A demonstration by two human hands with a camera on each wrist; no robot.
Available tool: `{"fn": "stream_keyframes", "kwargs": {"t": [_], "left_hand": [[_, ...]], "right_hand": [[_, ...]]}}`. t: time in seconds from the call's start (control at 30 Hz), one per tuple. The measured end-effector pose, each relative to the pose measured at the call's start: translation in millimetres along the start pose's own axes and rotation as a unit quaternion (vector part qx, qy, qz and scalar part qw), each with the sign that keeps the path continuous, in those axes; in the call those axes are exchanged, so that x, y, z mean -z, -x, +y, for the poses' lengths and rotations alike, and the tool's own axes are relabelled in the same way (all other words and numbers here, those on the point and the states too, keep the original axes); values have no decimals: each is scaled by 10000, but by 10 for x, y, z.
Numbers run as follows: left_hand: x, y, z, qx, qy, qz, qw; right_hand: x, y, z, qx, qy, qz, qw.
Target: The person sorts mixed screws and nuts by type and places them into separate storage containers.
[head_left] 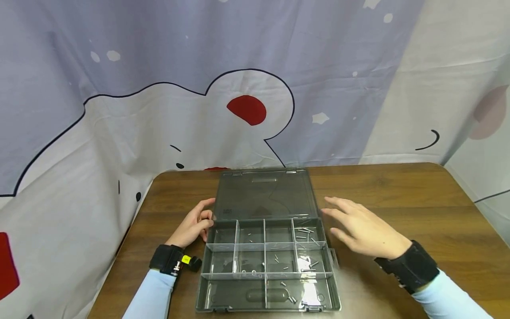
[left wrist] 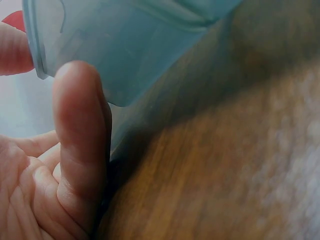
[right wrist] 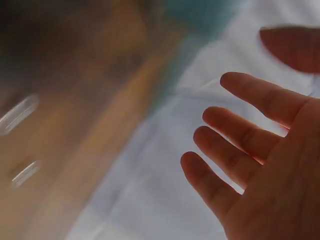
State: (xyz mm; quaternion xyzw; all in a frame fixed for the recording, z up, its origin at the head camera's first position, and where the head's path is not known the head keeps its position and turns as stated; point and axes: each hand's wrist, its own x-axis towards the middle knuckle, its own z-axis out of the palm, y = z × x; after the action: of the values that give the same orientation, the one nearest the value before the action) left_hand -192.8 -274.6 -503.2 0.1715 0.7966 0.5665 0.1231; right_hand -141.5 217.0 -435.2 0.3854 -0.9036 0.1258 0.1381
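Note:
A grey translucent compartment box (head_left: 264, 248) stands on the table, its lid (head_left: 264, 195) folded back behind it. My left hand (head_left: 195, 223) is at the box's left side near the hinge, with fingertips touching the edge. In the left wrist view the thumb (left wrist: 80, 125) lies by the corner of the see-through plastic. Small screws (head_left: 306, 235) lie in the right compartments, and several tiny nuts or rings (head_left: 249, 272) sit in a middle one. To the right of the box hovers my right hand (head_left: 366, 230), fingers spread and holding nothing.
The box stands on a brown wooden table (head_left: 398, 190), near its front edge. A patterned curtain (head_left: 159, 133) hangs close behind and to the left of the table. Thin dividers (head_left: 264, 246) split the box into several compartments.

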Motion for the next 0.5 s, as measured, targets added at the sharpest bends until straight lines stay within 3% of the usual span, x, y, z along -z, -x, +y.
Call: {"fn": "stream_keyframes", "kwargs": {"t": [0.13,0.27,0.5], "left_hand": [[-1,3,-2,-3,-8,-28,10000],[-6,1,-3,-10,9,-53,10000],[2,1,-18,-51,-46,-7,10000]], "right_hand": [[-21,395,387,-184,266,95,9994],[-27,703,562,-503,369,-121,9980],[-55,812,592,-648,346,-108,9972]]}}
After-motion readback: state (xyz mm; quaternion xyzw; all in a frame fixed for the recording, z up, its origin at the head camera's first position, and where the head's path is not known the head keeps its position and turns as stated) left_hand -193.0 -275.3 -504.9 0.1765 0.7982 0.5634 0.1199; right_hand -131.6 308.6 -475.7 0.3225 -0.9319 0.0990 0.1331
